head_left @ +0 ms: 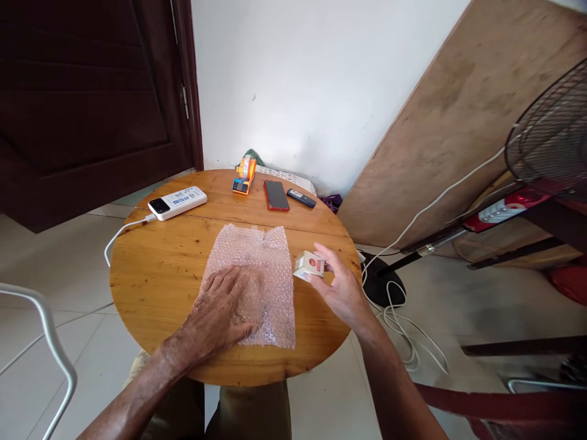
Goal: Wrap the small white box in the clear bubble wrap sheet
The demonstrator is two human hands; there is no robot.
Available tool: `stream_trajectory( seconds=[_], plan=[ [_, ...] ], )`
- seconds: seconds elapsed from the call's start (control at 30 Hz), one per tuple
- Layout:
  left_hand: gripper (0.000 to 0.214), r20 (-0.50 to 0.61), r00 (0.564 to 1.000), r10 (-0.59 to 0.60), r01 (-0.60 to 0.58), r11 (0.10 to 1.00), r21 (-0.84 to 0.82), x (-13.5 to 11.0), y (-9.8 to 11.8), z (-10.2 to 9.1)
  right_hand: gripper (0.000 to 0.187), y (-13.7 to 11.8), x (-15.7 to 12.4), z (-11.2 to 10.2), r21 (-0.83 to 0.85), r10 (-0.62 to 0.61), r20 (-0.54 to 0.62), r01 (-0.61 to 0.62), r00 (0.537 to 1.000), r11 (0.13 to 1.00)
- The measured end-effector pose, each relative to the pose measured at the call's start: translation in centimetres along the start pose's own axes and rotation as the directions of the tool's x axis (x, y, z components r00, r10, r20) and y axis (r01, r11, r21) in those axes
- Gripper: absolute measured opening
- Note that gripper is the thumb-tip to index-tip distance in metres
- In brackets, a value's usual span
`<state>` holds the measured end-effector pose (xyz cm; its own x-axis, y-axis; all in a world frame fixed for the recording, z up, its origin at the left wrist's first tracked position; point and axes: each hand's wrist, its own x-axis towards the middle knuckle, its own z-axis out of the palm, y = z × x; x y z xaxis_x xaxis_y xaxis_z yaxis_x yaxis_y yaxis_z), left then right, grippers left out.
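A sheet of clear bubble wrap [270,263] lies spread on the round wooden table [151,275]. My left hand [224,305] rests flat on its left half, fingers stretched out and holding nothing. Just beyond the sheet's right edge, my right hand [339,281] grips a small white box with red print [310,264] between thumb and fingers. The box is tilted and seems held a little above the tabletop. My right hand covers its right end.
Along the back stand an orange tape dispenser [244,175], a red-edged phone [276,195] and a small dark device [301,197]. A white power bank [178,203] with a cable lies at the left. A standing fan [550,128] is on the right.
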<state>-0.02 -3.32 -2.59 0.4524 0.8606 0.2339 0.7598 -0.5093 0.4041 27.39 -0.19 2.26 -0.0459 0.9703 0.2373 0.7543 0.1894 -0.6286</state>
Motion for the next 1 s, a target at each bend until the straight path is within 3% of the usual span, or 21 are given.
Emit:
stream_trajectory(
  seconds=[0.1,0.17,0.3,0.47,0.57,0.7,0.87,1.0],
  plan=[
    [0.073,-0.004,1.0,-0.015,0.015,1.0,0.014,0.2,0.2,0.1,0.059,2.9,-0.1,-1.2,-0.106,0.052,0.046,-0.046,0.998,0.993],
    [0.074,0.006,1.0,-0.019,0.019,0.999,0.026,0.3,0.2,0.1,0.057,3.1,-0.4,-1.3,-0.174,0.017,-0.002,-0.017,1.0,0.985],
    [0.073,-0.004,1.0,-0.017,0.017,0.999,0.032,0.5,0.3,0.0,0.047,-0.7,-1.4,-0.4,-0.2,-0.148,-0.153,0.116,0.977,0.973],
    [0.074,-0.015,0.999,-0.035,0.035,0.998,0.042,0.6,0.2,0.2,0.041,-5.8,-1.6,3.3,-0.113,-0.346,0.168,0.367,0.923,0.923],
    [0.077,-0.034,0.999,-0.005,0.007,0.999,0.043,0.4,0.0,0.6,0.045,-5.8,-0.7,5.7,-0.165,-0.348,0.261,0.397,0.901,0.903],
    [0.078,-0.055,0.998,-0.002,0.005,0.999,0.052,0.1,-0.4,1.1,0.041,-4.0,0.4,7.4,-0.301,-0.265,0.314,0.361,0.912,0.883],
    [0.076,-0.077,0.997,0.019,-0.014,0.997,0.074,-0.3,-0.4,1.4,0.04,-3.6,0.5,6.9,-0.296,-0.279,0.304,0.368,0.911,0.881],
    [0.076,-0.103,0.994,0.026,-0.018,0.997,0.077,-0.3,-0.3,1.4,0.031,-3.7,-0.4,4.3,-0.268,-0.333,0.162,0.367,0.929,0.891]
  ],
)
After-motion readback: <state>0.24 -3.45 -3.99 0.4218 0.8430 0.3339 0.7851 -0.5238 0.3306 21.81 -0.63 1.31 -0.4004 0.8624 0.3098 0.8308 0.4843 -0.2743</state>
